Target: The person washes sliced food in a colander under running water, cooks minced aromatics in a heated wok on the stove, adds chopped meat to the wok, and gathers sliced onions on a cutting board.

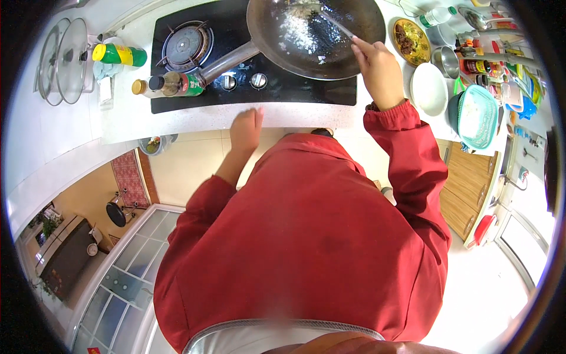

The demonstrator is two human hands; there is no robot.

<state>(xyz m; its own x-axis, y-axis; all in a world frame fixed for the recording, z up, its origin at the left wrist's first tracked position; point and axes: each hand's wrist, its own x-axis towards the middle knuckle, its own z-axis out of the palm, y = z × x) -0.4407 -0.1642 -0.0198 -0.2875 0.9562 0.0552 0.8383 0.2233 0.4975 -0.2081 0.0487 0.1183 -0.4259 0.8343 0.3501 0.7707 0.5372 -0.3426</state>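
Note:
My right hand (381,73) grips the thin metal handle of a cooking utensil (338,25), whose head rests among the food in a large wok (283,55). Small white chopped pieces (298,31) lie in the wok's dark, oily bowl. The wok sits on the right side of a black glass gas hob (239,95), and its long metal handle (232,61) points down to the left. At the counter's front edge my left hand (246,128) is loosely curled, with nothing visible in it. Two seasoning bottles (174,84) are by the wok handle's end.
An unused burner (183,44) is at the left. Beyond it are a green-yellow bottle (119,55) and glass lids (73,62). To the right stand a plate of food (418,49), a white bowl (429,90), a turquoise basket (478,119) and several bottles. A bin (154,145) is below the counter.

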